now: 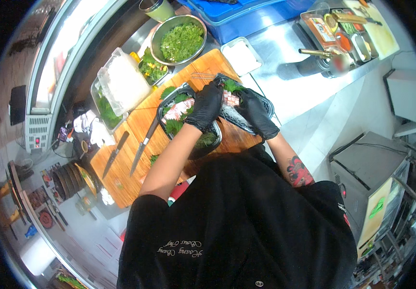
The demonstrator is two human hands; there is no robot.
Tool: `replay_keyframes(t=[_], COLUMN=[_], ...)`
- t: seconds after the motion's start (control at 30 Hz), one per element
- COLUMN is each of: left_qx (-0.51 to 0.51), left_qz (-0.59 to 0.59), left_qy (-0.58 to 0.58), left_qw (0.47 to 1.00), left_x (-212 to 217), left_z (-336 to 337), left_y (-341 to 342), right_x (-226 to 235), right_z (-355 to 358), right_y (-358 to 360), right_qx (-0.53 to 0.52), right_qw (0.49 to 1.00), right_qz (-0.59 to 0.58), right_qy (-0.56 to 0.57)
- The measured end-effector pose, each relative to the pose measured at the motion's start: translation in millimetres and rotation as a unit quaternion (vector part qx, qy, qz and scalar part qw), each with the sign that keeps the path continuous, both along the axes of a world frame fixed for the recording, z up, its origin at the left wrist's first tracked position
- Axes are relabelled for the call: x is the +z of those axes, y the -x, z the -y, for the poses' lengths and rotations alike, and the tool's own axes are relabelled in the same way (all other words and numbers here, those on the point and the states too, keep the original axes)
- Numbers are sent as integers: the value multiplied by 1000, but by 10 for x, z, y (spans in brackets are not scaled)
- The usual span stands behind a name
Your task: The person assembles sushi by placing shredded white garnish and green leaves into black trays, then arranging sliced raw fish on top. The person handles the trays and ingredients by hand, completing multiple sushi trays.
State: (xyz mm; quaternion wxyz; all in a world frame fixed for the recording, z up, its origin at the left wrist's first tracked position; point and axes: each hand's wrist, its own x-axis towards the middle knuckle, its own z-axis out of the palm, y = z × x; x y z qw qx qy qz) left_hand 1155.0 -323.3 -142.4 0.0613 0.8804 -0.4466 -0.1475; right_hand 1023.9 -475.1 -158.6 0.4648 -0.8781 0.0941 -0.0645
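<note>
Both my hands wear black gloves and work over a black tray at the right of the wooden cutting board. In it lies a block of sliced pink-and-white fish beside a green leaf. My right hand curls round the fish's right side. At the tray's left edge is my left hand, its fingers bent together near the leaf; what they grip is hidden. Partly under my left wrist stands a second black tray, holding red-and-white slices on green leaves.
Two knives lie on the board's left part. Beyond the board stand a steel bowl of chopped greens, a container of leaves and a white tray. A blue bin is at the back, with garnish containers far right.
</note>
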Motion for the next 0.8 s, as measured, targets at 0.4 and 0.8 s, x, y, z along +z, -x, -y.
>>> replay_keyframes(t=[0.4,0.8], left_qx=[-24,-30], left_qz=[-154,-195], left_qy=[56,191], left_qw=[986,961], left_x=[172,-9], left_z=[65,-230], left_y=[-329,-150], right_x=[-68,-45], right_z=[2,10], right_y=[68,25], right_qx=[-20,-32], right_qw=[1000,999], right_qz=[-11,-3], right_qy=[-11,-33])
